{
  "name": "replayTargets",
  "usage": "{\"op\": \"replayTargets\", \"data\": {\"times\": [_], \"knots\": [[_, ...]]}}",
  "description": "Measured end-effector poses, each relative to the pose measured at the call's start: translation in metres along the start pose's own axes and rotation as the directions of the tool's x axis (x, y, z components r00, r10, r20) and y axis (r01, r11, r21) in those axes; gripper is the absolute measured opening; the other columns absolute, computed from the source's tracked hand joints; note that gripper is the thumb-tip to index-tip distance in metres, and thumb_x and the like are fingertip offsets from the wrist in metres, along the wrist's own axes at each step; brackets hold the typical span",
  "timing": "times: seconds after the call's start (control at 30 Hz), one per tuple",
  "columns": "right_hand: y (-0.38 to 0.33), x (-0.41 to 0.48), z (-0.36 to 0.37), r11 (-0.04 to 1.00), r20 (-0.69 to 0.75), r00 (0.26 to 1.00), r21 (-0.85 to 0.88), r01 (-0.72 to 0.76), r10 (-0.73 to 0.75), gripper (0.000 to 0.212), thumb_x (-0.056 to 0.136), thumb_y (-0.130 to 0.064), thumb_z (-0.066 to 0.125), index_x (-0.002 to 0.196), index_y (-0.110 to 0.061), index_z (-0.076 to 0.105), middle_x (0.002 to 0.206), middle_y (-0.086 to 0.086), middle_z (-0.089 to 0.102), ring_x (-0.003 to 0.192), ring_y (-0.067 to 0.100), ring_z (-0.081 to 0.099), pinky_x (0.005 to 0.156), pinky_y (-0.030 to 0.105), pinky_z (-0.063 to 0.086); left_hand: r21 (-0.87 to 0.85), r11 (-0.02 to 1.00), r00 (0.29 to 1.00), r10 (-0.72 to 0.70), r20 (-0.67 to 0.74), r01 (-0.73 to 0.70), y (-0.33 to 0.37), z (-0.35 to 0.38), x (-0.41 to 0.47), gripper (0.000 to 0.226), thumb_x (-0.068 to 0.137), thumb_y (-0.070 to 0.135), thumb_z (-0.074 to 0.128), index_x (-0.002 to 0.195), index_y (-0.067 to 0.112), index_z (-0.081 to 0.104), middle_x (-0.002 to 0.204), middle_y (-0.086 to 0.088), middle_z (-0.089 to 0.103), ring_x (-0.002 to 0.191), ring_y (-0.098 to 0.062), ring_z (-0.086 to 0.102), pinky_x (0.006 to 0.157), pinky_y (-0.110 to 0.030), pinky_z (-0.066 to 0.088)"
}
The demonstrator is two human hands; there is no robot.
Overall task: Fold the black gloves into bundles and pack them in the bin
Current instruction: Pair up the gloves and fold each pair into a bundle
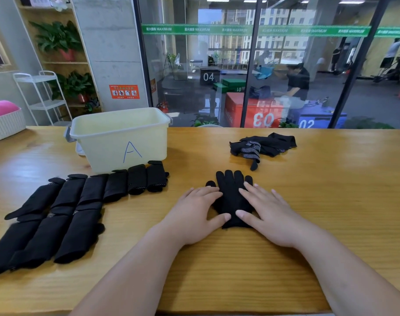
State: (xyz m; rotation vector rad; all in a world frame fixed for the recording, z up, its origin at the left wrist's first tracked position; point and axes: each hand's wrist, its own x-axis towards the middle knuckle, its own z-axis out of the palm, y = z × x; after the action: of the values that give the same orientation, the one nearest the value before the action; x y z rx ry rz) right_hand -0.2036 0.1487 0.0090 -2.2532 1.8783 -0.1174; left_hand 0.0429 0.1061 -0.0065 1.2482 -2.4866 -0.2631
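hands: left hand (195, 208) and right hand (266, 210) both flat on the glove (232, 195), one each side, palms down; fingers (251, 192) spread and lying on the fabric, clamped on nothing
glove: mid bench (240, 270), laid flat, its finger ends pointing away, cuff toward the person; may be a stacked pair, can't tell
step: looks like smoothing or squaring up ahead of the fold; fold not yet started
bundles: row of folded bundles (64, 208) to the left, running from the near-left bench edge up to the bin front; roughly nine, exact count unclear where they overlap
pile: loose heap of unfolded gloves (263, 145) far right, well apart from the hands; several left, count unclear
bin: pale bin (120, 137) marked A, far left of centre, just behind the far end of the row; no gloves visible in it, though its floor is hidden
progress: folding looks well past half; packing not begun, all visible bundles sit on the bench
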Motion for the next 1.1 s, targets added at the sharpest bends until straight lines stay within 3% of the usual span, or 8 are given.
{"op": "replayTargets", "data": {"times": [0.1, 0.2, 0.3, 0.37, 0.47, 0.7, 0.87, 1.1], "knots": [[0.005, -0.003, 0.005, 1.0, -0.032, 0.999, 0.003, -0.003, 0.003, 0.087, 0.093, -0.083, 0.011, 0.169, -0.042, 0.004, 0.174, -0.022, -0.011, 0.16, 0.002, -0.017, 0.133, 0.044, -0.004, 0.02, 1.0, 1.0, 0.007, 0.013, -0.008, 0.0, 0.0, 0.003, 0.075, 0.101, 0.073, 0.046, 0.164, 0.033, 0.037, 0.172, 0.017, 0.029, 0.16, -0.001, 0.016, 0.134, -0.042, 0.011], [0.01, -0.005, 0.003, 0.986, -0.173, 0.985, 0.157, 0.051, -0.023, 0.074, 0.097, -0.079, 0.034, 0.163, -0.047, 0.03, 0.173, -0.027, 0.011, 0.161, 0.0, -0.001, 0.133, 0.044, 0.01, -0.042, 0.999, 0.998, 0.017, -0.067, -0.02, 0.003, -0.004, 0.002, 0.067, 0.1, 0.066, 0.056, 0.158, 0.034, 0.048, 0.166, 0.019, 0.038, 0.156, 0.0, 0.025, 0.132, -0.039, 0.02], [0.018, -0.012, -0.004, 0.929, -0.306, 0.95, 0.326, 0.174, -0.071, 0.037, 0.093, -0.063, 0.069, 0.129, -0.055, 0.066, 0.148, -0.037, 0.049, 0.148, -0.006, 0.033, 0.122, 0.041, 0.034, -0.195, 0.978, 0.983, 0.044, -0.176, -0.079, 0.003, -0.011, -0.003, 0.049, 0.094, 0.061, 0.071, 0.137, 0.038, 0.066, 0.146, 0.027, 0.055, 0.141, 0.005, 0.041, 0.121, -0.029, 0.036], [0.018, -0.015, -0.005, 0.907, -0.348, 0.931, 0.346, 0.239, -0.113, 0.02, 0.086, -0.057, 0.081, 0.105, -0.053, 0.076, 0.131, -0.035, 0.061, 0.136, -0.002, 0.047, 0.112, 0.038, 0.04, -0.257, 0.96, 0.985, 0.076, -0.157, -0.116, 0.004, -0.014, -0.006, 0.04, 0.09, 0.06, 0.078, 0.124, 0.04, 0.073, 0.132, 0.028, 0.061, 0.133, 0.004, 0.05, 0.112, -0.022, 0.041], [0.015, -0.014, -0.004, 0.897, -0.32, 0.934, 0.347, 0.274, -0.161, 0.018, 0.079, -0.058, 0.087, 0.093, -0.049, 0.079, 0.121, -0.031, 0.066, 0.129, 0.001, 0.051, 0.108, 0.033, 0.041, -0.255, 0.955, 0.988, 0.136, -0.069, -0.149, 0.007, -0.013, -0.005, 0.031, 0.087, 0.056, 0.084, 0.112, 0.04, 0.076, 0.121, 0.027, 0.064, 0.124, 0.002, 0.057, 0.105, -0.023, 0.046], [0.019, -0.012, -0.003, 0.925, -0.297, 0.941, 0.288, 0.248, -0.16, 0.024, 0.077, -0.062, 0.086, 0.097, -0.051, 0.079, 0.12, -0.036, 0.065, 0.13, -0.003, 0.048, 0.107, 0.03, 0.04, -0.255, 0.96, 0.992, 0.104, -0.07, -0.118, 0.005, -0.011, -0.004, 0.022, 0.088, 0.047, 0.085, 0.106, 0.037, 0.078, 0.121, 0.027, 0.065, 0.117, 0.006, 0.061, 0.102, -0.02, 0.049], [0.017, -0.01, -0.002, 0.952, -0.331, 0.932, 0.206, 0.227, -0.15, 0.022, 0.082, -0.059, 0.083, 0.101, -0.047, 0.08, 0.114, -0.036, 0.067, 0.124, -0.007, 0.048, 0.103, 0.027, 0.042, -0.237, 0.968, 0.995, 0.068, -0.078, -0.084, 0.006, -0.011, -0.003, 0.019, 0.091, 0.046, 0.083, 0.106, 0.036, 0.08, 0.123, 0.028, 0.066, 0.115, 0.007, 0.061, 0.102, -0.023, 0.05], [0.009, -0.008, -0.001, 0.977, -0.354, 0.914, -0.002, 0.212, -0.199, 0.018, 0.096, -0.052, 0.071, 0.11, -0.042, 0.077, 0.112, -0.03, 0.066, 0.11, 0.0, 0.05, 0.092, 0.033, 0.048, -0.147, 0.983, 0.989, 0.092, -0.119, -0.109, 0.005, -0.008, -0.002, 0.02, 0.093, 0.048, 0.079, 0.108, 0.035, 0.08, 0.118, 0.026, 0.067, 0.12, 0.002, 0.054, 0.106, -0.03, 0.048]]}}
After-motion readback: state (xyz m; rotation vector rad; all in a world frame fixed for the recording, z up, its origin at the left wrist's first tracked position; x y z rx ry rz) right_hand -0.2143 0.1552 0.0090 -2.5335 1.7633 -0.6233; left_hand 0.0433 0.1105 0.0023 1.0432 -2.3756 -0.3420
